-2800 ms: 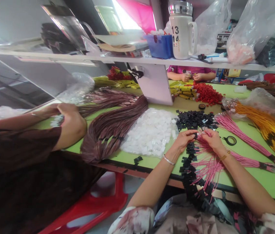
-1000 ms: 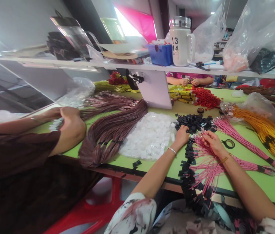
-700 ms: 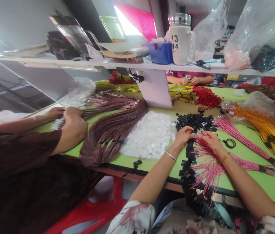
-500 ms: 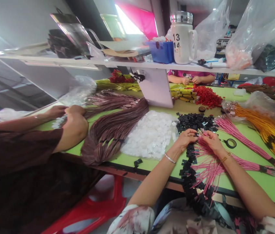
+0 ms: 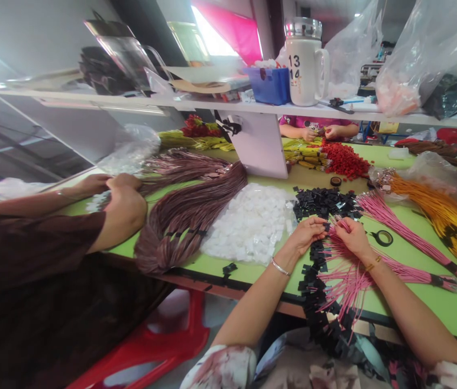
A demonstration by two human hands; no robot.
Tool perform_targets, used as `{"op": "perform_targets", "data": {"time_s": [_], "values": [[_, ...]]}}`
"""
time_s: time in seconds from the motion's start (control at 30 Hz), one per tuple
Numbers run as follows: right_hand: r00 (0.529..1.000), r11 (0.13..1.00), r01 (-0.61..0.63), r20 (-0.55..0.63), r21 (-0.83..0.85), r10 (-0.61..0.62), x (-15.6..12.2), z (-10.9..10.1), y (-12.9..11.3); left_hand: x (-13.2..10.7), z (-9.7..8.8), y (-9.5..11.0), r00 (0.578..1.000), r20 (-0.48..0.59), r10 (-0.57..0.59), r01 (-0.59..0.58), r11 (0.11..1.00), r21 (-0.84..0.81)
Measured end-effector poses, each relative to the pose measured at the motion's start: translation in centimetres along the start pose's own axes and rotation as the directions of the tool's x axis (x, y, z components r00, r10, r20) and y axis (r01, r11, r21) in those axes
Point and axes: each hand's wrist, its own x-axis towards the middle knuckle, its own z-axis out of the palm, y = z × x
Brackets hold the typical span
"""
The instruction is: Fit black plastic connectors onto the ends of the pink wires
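Note:
My left hand (image 5: pixel 308 234) is closed, its fingertips pinching a small black connector housing (image 5: pixel 326 227). Just to its right, my right hand (image 5: pixel 352 236) is closed on the terminal ends of some pink wires (image 5: pixel 345 289). The two hands almost meet over the front part of the table. Below them, pink wires fan out beside a string of black housings (image 5: pixel 317 265) that hangs over the table edge. A heap of loose black housings (image 5: pixel 326 202) lies just beyond my fingers. My fingers hide part of the wire tips.
A bag of white connectors (image 5: pixel 248 224) and brown wire bundles (image 5: pixel 188 216) lie to the left. Pink (image 5: pixel 404 229) and orange wires (image 5: pixel 451 227) and a black tape roll (image 5: pixel 382 237) are at right. A co-worker's arms (image 5: pixel 125 200) work at far left. A shelf (image 5: pixel 212 105) crosses above.
My left hand has shifted slightly down, and the black housing now shows more clearly at its fingertips. My right hand stays nearly in place on the pink wires.

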Motion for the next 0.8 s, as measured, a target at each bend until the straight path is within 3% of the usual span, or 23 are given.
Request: {"op": "perform_targets", "data": {"time_s": [0.17,0.4,0.5,0.6,0.67,0.8], "values": [[0.998,0.998,0.053,0.023,-0.039,-0.052,-0.2,0.4,0.1,0.2,0.3,-0.8,0.999,-0.024,0.027,-0.025,0.996,0.080],[0.995,1.000,0.019,0.093,-0.019,-0.017,0.0,0.4,1.2,0.7,0.4,-1.7,0.995,-0.095,0.042,-0.030,0.991,0.128],[0.992,1.000,0.019,0.127,0.013,-0.021,-0.2,0.4,0.9,0.2,0.1,-1.6,0.996,-0.055,0.064,-0.048,0.968,0.245],[0.984,0.999,0.034,0.174,0.035,-0.039,-0.4,-0.1,0.5,-0.9,-0.9,-1.1,0.997,0.050,0.057,-0.072,0.918,0.389],[0.989,0.997,0.024,0.143,0.076,-0.035,-0.3,-0.7,0.3,-1.6,-2.0,-0.6,0.993,0.115,0.037,-0.089,0.867,0.490],[0.995,0.940,-0.100,0.052,0.325,0.088,0.1,-1.4,0.2,-1.3,-3.5,0.5,0.976,0.167,0.137,-0.215,0.670,0.710]]}}
